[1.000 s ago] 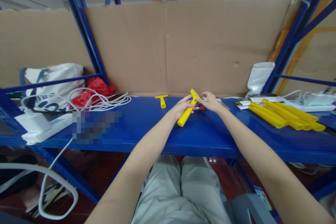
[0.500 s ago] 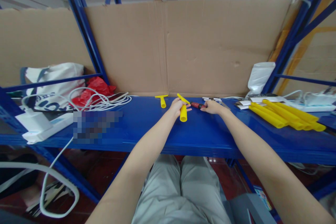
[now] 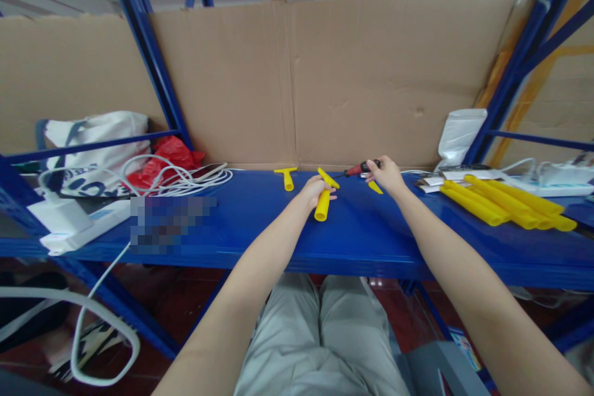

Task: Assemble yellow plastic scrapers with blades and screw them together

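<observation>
Blue shelf [image 3: 260,223] carries the work: left hand [image 3: 314,189] grips a yellow tube [image 3: 322,204], right hand [image 3: 385,174] clasps a red-handled screwdriver [image 3: 359,169].

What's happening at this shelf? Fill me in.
A seated person works at a blue metal shelf. The left hand grips a yellow T-shaped plastic piece, and the right hand holds a small red-handled screwdriver raised just above the shelf. A small yellow scrap lies by the right hand, a second T-shaped piece sits near the cardboard backing, and yellow tubes are stacked to the right.
</observation>
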The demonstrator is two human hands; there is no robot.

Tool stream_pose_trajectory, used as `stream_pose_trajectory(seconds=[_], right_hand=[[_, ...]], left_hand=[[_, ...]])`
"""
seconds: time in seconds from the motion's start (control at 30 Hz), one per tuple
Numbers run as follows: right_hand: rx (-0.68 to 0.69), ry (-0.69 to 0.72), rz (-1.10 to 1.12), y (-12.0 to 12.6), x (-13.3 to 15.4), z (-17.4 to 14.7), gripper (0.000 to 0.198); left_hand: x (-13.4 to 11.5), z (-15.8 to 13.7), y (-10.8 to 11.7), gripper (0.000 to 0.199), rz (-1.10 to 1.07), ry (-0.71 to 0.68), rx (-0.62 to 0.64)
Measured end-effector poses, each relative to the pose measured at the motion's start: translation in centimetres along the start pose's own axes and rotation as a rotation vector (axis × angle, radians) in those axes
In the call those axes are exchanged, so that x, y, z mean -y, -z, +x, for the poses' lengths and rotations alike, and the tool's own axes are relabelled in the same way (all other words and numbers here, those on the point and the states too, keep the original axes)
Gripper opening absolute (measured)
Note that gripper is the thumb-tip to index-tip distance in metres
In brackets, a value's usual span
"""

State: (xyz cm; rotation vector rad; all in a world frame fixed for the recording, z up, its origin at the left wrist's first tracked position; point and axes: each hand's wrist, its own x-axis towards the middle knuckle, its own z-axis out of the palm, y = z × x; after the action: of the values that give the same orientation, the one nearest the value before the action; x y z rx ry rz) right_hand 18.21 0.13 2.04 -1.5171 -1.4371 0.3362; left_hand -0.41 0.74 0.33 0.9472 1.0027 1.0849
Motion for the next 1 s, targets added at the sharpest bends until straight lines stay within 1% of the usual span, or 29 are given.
stream_pose_trajectory(seconds=[0.1,0.2,0.37,0.5,0.67,1.0], right_hand=[[-0.126,0.020,0.029,0.3,0.0,0.1,0.019],[-0.246,0.025,0.073,0.7,0.1,0.1,0.020],[-0.375,0.020,0.197,1.3,0.5,-0.1,0.021],[-0.380,0.045,0.273,1.3,0.2,0.3,0.025],[-0.327,0.077,0.348,1.0,0.2,0.5,0.027],[-0.287,0.102,0.341,0.7,0.6,0.1,0.026]], left_hand=[[0.2,0.3,0.1,0.059,0.039,-0.013,-0.007],[0.1,0.2,0.0,0.057,0.044,-0.013,-0.021],[0.0,0.0,0.2,0.054,0.066,-0.007,-0.021],[0.0,0.5,0.7,0.054,0.066,-0.004,0.011],[0.0,0.7,0.9,0.056,0.067,0.000,0.031],[-0.1,0.5,0.9,0.052,0.078,0.018,0.081]])
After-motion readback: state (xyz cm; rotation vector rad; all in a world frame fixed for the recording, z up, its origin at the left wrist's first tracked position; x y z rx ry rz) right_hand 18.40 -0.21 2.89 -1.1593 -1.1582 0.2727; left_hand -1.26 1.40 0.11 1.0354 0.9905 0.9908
